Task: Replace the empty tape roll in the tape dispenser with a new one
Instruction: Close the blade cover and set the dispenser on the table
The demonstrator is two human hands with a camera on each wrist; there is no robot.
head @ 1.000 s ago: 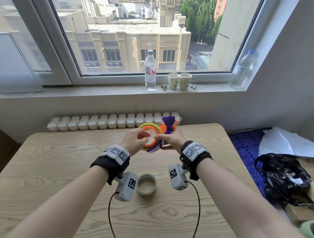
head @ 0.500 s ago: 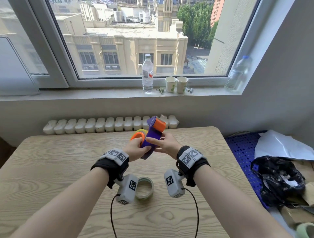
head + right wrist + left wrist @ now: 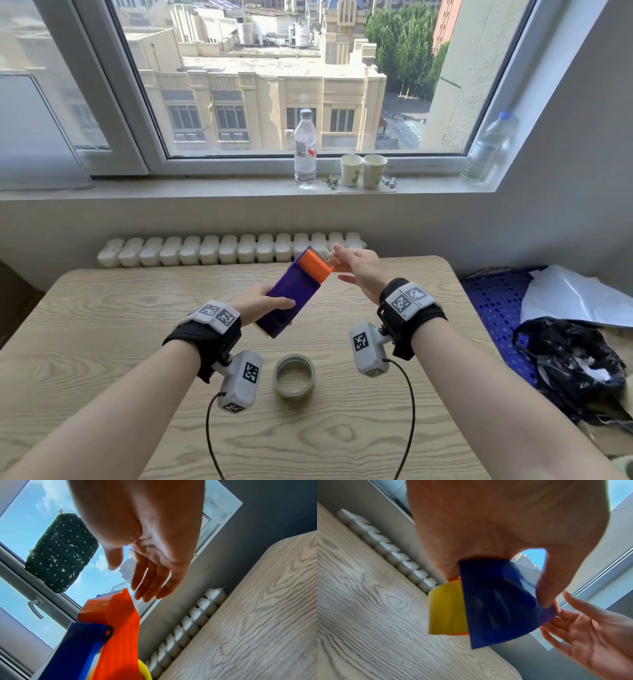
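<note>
The left hand (image 3: 260,303) grips the purple body of the tape dispenser (image 3: 291,294) above the table (image 3: 102,329), thumb across its upper face, fingers wrapped round the far side; the dispenser tilts up and away from that grip, its orange head (image 3: 313,265) at the far upper end; a yellow roll (image 3: 447,609) shows just beside the gripping fingers in the left wrist view; the right hand (image 3: 359,270) is spread wide, fingers straight, holding nothing, just beside the orange head; a tape roll (image 3: 294,375) lies flat on the table below the grip, between the two wrists, apart from both hands.
</note>
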